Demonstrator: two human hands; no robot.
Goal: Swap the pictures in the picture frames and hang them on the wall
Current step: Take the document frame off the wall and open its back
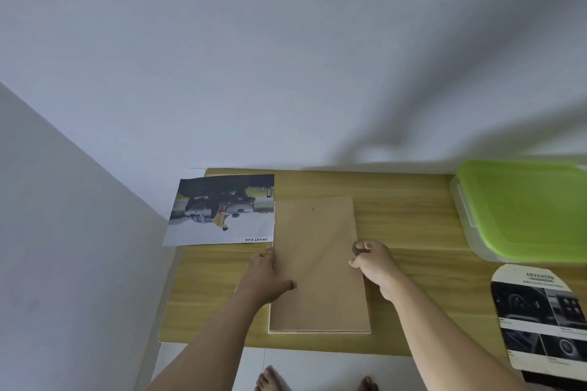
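Observation:
A picture frame [317,267] lies face down on the wooden table [413,225], its brown backing board up. My left hand [268,276] rests on the frame's left edge, thumb on the backing. My right hand [373,263] is at the right edge, its fingers pinching a small dark clip [357,247] there. A loose car picture marked SMART CAR [222,211] lies at the table's back left, overhanging the corner. A second picture headed ADVANCED [540,317] lies at the right, near the front edge.
A clear plastic box with a green lid [524,209] sits at the table's back right. White walls stand behind and to the left. My bare feet [273,379] show on the white floor below the table's front edge.

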